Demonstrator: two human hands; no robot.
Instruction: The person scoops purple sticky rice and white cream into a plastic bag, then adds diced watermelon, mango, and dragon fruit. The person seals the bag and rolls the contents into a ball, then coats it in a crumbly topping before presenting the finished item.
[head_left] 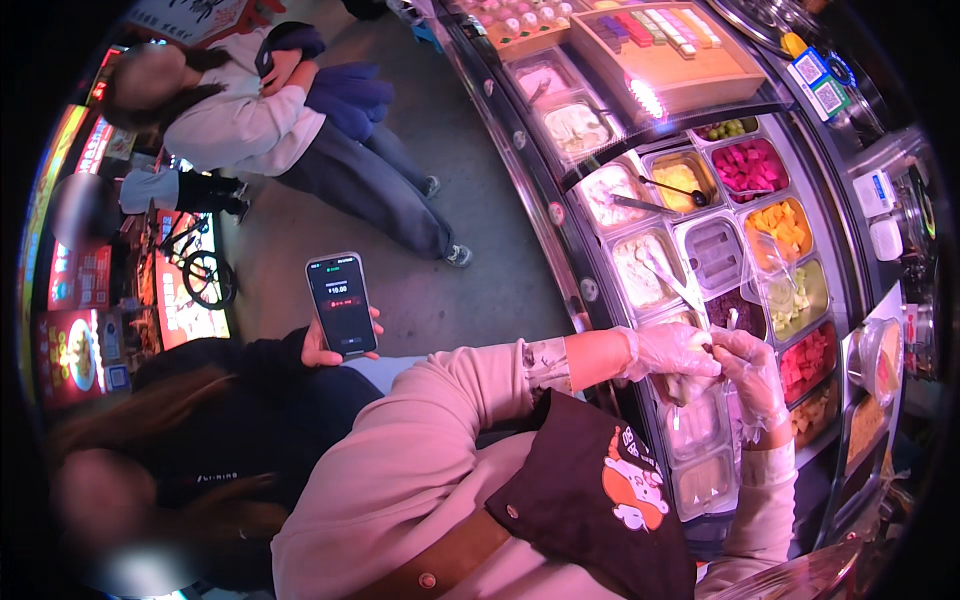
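Both my hands wear clear plastic gloves and meet over the food tubs at the right of the head view. My left hand (675, 355) is closed, its fingertips pinched around something small and pale. Against it, my right hand (748, 375) is closed too, fingers bent onto the same spot. The fingers cover most of what they hold, so its kind does not show. Just beyond the hands sit a tub of white cream (640, 265) with a utensil in it and a tub of dark purple filling (735, 310). Red cubes (805, 365) lie right of my right hand.
Farther tubs hold yellow paste (685, 175) with a black spoon, magenta cubes (750, 170) and orange cubes (778, 230). A wooden display box (660, 60) stands at the back. Left of the counter, a person's hand holds a phone (340, 305); another person (290, 120) stands farther off.
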